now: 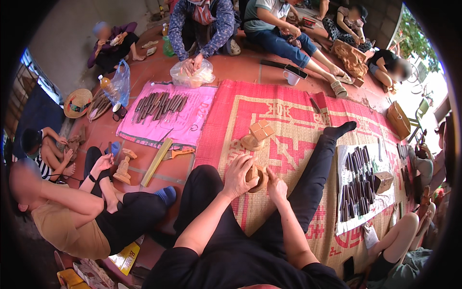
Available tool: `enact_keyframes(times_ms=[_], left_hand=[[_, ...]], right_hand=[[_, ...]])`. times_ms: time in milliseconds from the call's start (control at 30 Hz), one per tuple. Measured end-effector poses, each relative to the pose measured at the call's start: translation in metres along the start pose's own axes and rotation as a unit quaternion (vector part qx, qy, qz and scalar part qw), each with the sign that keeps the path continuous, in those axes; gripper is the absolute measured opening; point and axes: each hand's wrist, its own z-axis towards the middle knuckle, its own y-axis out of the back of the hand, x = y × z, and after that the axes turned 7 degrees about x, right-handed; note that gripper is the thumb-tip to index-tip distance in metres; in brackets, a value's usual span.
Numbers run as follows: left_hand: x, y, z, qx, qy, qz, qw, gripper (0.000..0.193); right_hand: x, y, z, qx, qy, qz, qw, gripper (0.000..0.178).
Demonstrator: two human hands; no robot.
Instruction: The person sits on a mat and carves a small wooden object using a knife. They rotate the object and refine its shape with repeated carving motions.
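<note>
Between my legs, on the mat, is a light-brown rounded wooden carving (262,179). My left hand (238,177) lies over it, fingers curled against its upper left side and thumb along its edge. My right hand (276,187) is closed at the carving's right side. Whatever it grips is too small or hidden to make out. Just beyond my fingers stand a round wooden piece (250,143) and a square wooden block (261,130) with crossed lines on its face. I cannot tell whether these join the carving under my hand.
Rows of carving tools (357,180) lie on a white sheet at the right, more tools (161,106) on a pink cloth at far left. A person (72,207) sits close on my left near a carved wooden figure (124,166). A white mug (292,77) stands beyond the red-patterned mat (288,115).
</note>
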Motion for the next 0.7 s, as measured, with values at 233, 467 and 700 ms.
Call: enact_keyframes(times_ms=[233, 467, 700], left_hand=[[0.002, 0.006, -0.003, 0.014, 0.020, -0.014, 1.000, 0.060], [0.005, 0.001, 0.001, -0.010, 0.004, -0.016, 1.000, 0.059], [0.006, 0.004, -0.003, 0.005, 0.009, -0.012, 1.000, 0.063]], right_hand=[[0.095, 0.173, 0.055, -0.124, 0.146, 0.241, 0.951, 0.047], [0.116, 0.230, 0.078, -0.156, 0.188, 0.349, 0.905, 0.056], [0.065, 0.105, -0.005, -0.004, 0.084, 0.435, 0.897, 0.055]])
